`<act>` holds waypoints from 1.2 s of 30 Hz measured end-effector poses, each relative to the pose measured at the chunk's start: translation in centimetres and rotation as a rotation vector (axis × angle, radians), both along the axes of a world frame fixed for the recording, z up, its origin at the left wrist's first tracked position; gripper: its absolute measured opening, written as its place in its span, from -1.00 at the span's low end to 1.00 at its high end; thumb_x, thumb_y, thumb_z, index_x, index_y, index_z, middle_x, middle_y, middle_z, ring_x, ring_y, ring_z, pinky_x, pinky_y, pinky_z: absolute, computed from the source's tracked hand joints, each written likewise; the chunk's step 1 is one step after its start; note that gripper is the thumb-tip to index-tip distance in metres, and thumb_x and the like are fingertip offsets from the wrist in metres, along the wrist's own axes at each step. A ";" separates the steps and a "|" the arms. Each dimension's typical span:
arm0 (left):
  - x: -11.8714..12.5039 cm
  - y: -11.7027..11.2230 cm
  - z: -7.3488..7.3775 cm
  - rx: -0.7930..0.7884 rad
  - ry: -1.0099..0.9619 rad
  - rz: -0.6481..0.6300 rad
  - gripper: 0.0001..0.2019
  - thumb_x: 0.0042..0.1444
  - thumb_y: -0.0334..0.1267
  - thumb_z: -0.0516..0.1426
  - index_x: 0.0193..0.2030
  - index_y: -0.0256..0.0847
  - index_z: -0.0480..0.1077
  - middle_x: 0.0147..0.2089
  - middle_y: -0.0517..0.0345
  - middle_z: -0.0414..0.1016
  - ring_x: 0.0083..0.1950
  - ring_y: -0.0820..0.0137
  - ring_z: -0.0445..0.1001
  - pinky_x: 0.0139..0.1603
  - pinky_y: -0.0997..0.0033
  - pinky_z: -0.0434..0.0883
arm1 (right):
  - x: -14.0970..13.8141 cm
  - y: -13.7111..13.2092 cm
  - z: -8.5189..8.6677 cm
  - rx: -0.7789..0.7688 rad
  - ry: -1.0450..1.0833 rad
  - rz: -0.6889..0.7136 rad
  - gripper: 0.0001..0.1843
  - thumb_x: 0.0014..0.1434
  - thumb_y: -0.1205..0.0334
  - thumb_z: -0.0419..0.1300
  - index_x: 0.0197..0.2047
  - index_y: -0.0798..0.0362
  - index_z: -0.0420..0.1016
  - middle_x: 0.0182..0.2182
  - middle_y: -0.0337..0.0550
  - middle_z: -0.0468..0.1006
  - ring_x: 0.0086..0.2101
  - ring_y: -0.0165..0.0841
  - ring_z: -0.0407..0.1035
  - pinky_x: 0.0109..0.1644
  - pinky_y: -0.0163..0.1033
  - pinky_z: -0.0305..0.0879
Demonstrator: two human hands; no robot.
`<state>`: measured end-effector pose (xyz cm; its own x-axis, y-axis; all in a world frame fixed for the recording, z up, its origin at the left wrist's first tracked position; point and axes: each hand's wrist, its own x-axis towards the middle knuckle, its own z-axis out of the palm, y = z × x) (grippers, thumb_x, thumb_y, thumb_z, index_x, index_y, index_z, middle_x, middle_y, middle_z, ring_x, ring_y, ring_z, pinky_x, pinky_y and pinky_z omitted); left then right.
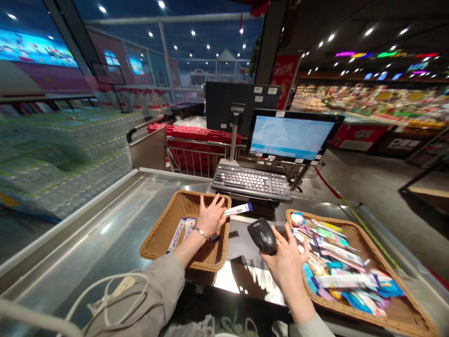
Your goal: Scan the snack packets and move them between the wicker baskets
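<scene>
My left hand (210,217) is over the left wicker basket (159,224), its upper fingers spread. A slim white box with a blue end (239,209) is held at its thumb side and points right, past the basket's rim, with a barcode facing up. Beneath the hand, several similar white-and-blue packs (176,235) lie in the basket, partly hidden by my wrist. In my right hand (286,260) is a black barcode scanner (262,235), its rounded head towards the box. The scanner's grip is mostly hidden by my palm.
A right wicker basket (414,306) holds many colourful packs. Behind stand a keyboard (250,180) and a lit monitor (291,135) on the metal counter (115,229). A white cable (75,304) loops by my left sleeve. Beyond are a shopping cart (196,152) and stacked bottles (70,140).
</scene>
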<state>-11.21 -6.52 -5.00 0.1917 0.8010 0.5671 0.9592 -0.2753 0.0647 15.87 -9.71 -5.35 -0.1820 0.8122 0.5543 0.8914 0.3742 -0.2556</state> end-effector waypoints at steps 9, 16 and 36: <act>0.4 0.1 0.2 0.009 -0.009 -0.016 -0.84 0.24 -0.30 0.14 -0.11 -0.13 0.53 0.24 -0.07 0.48 0.39 0.02 0.28 0.36 -0.60 -0.28 | 0.0 -0.4 0.4 0.007 0.008 0.012 -0.78 0.03 0.21 0.17 -0.24 -0.09 0.60 0.01 -0.21 0.61 0.25 0.00 0.18 0.33 0.30 -0.29; 0.9 0.2 0.2 0.001 -0.016 -0.016 -0.83 0.24 -0.31 0.13 -0.11 -0.11 0.54 0.24 -0.05 0.48 0.40 0.02 0.27 0.37 -0.59 -0.30 | 0.1 -0.5 0.6 0.010 0.001 0.009 -0.77 0.02 0.20 0.15 -0.27 -0.09 0.61 -0.02 -0.15 0.62 0.23 0.02 0.21 0.31 0.31 -0.30; 1.2 0.8 0.1 0.002 -0.014 -0.031 -0.83 0.25 -0.29 0.12 -0.12 -0.12 0.54 0.24 -0.05 0.48 0.39 0.01 0.28 0.36 -0.60 -0.30 | 0.2 -0.4 1.0 -0.032 0.006 0.008 -0.78 0.04 0.20 0.13 -0.29 -0.11 0.60 -0.01 -0.20 0.62 0.26 -0.03 0.18 0.32 0.29 -0.33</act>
